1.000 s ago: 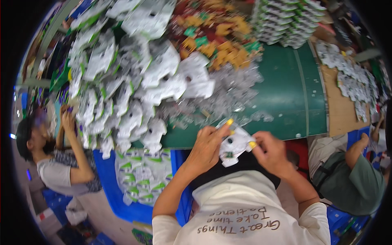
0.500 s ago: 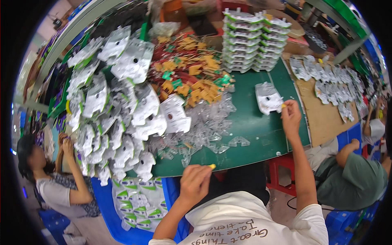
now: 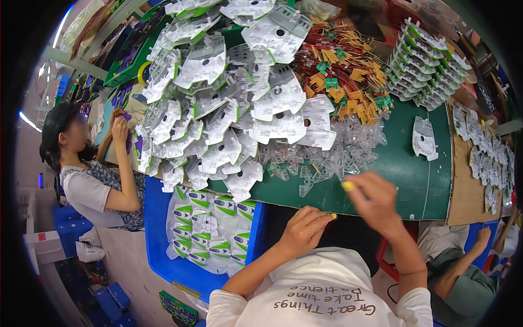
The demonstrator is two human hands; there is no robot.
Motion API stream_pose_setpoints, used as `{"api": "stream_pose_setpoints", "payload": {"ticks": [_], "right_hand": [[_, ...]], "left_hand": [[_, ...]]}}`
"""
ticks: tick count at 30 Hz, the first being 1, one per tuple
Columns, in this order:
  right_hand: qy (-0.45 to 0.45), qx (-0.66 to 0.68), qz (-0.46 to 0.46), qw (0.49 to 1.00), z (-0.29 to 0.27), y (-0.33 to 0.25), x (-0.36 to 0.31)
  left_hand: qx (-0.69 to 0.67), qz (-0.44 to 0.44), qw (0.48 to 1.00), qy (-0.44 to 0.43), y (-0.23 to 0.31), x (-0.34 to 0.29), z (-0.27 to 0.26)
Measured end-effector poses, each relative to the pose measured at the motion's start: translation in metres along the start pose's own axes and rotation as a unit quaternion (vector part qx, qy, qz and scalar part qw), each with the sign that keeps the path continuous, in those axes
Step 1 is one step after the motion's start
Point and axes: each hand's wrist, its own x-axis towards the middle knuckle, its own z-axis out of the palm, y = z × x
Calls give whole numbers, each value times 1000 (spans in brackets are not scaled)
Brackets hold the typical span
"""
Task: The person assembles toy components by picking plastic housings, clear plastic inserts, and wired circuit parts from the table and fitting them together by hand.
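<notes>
My left hand (image 3: 305, 231) is near the table's front edge, its fingers pressed together. A small yellow tip (image 3: 333, 216) shows at the fingertips; whether it is a finger cover or a held piece I cannot make out. My right hand (image 3: 376, 200) hovers over the front of the green table, blurred by motion, with another yellow spot (image 3: 347, 186) at its fingertips. Behind it to the right, a single white plastic housing (image 3: 424, 139) lies on the table, touched by neither hand. Nearest to both hands are loose clear plastic parts (image 3: 343, 147).
A large heap of white-and-green housings (image 3: 212, 103) fills the left. Wired orange and green boards (image 3: 348, 71) lie behind, beside stacked housings (image 3: 427, 65). A blue bin (image 3: 158, 240) stands below the table. One person (image 3: 92, 180) works at left, another (image 3: 463, 267) sits at right.
My right hand has left the single housing and come back toward my left hand. The view has swung left, shifting the scene rightward in the picture.
</notes>
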Motion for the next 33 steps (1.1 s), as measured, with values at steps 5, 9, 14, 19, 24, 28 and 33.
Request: {"api": "stream_pose_setpoints", "payload": {"ticks": [5,9,14,19,24,28,33], "right_hand": [[-42,-106,-27,993,80,-12,27],[-44,27,-45,998,70,-27,23],[-55,76,30,995,27,-36,8],[-55,70,48,995,-3,-28,-3],[-54,151,47,986,-18,-28,-18],[-72,176,71,979,-29,-27,-23],[-58,150,13,987,-28,-10,-28]], "left_hand": [[27,18,999,6,7,10,-9],[64,-15,997,38,-2,10,-21],[31,-45,996,68,-14,17,-24],[-61,-132,987,66,-10,19,-33],[-466,-301,829,74,1,42,-41],[-495,-301,812,67,3,50,-40],[-458,-280,840,79,3,45,-36]]}}
